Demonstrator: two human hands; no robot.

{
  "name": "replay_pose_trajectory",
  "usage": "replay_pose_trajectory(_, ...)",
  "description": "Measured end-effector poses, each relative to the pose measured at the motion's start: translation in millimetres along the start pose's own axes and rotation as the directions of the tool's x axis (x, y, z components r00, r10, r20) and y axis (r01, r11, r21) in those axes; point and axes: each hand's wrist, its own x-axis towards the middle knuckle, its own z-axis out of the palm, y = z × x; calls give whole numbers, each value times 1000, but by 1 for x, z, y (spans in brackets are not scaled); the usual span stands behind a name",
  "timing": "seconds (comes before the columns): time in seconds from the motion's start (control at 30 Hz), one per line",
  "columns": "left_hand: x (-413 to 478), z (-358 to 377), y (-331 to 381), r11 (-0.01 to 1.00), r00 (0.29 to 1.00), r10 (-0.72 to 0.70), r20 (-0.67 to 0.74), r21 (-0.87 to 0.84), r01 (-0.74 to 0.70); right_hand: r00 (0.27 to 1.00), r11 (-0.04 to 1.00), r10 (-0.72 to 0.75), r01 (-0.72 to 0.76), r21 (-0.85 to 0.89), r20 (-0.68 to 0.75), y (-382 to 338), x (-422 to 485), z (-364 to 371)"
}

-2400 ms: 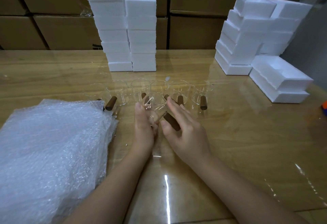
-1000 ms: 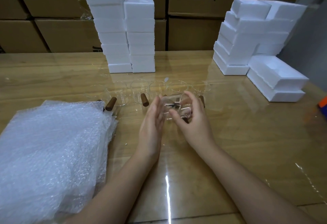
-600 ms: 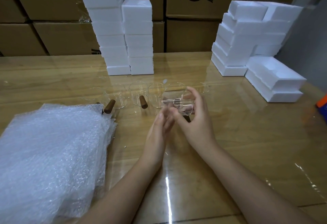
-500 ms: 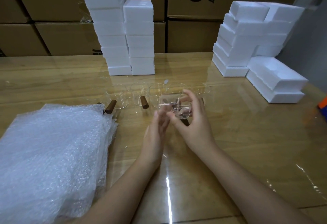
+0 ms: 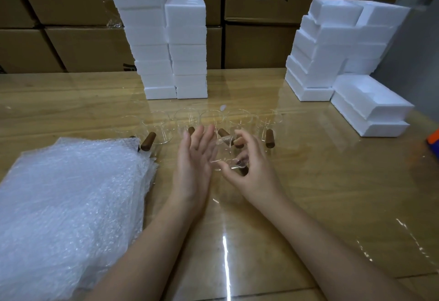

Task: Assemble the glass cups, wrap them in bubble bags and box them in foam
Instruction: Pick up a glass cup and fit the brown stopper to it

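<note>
My right hand [image 5: 251, 170] grips a clear glass cup [image 5: 224, 155] with a brown wooden handle, held just above the table. My left hand [image 5: 194, 158] is flat with straight fingers, its palm against the cup's left side. Behind the hands a row of several glass cups [image 5: 186, 120] with wooden handles [image 5: 148, 141] stands on the table. A thick pile of bubble bags [image 5: 66, 208] lies at the left. White foam boxes are stacked at the back centre [image 5: 185, 46] and at the right [image 5: 332, 46].
The wooden table [image 5: 332, 182] is glossy. Cardboard cartons [image 5: 256, 46] form a wall behind it. An open foam tray [image 5: 370, 103] sits at the right, and an orange and blue object [image 5: 433, 138] shows at the right edge.
My right hand lifted a cup from the row and brought it toward me. My left hand opened flat and moved against the cup's side.
</note>
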Motion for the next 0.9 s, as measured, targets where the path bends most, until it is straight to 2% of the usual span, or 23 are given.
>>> replay_pose_trajectory(0.2, -6, 8, -9, 999, 999, -41, 23, 9, 41, 988, 993, 110, -104, 63, -110, 10, 7, -2)
replay_pose_trajectory(0.37, -9, 12, -24, 994, 995, -88, 50, 71, 85, 970, 969, 197, -171, 179, -141, 14, 10, -6)
replay_pose_trajectory(0.53, -12, 9, -27, 989, 993, -91, 70, 123, 81, 989, 988, 63, -43, 147, -137, -2, 7, -9)
replay_pose_trajectory(0.73, -7, 2, -18, 985, 985, -168, 41, -24, 169, 995, 990, -89, 94, 108, -51, -17, 1, -7)
replay_pose_trajectory(0.9, 2, -3, -8, 974, 987, -161, 1, -161, 159, 980, 983, -181, 182, -2, 84, -17, -1, -10)
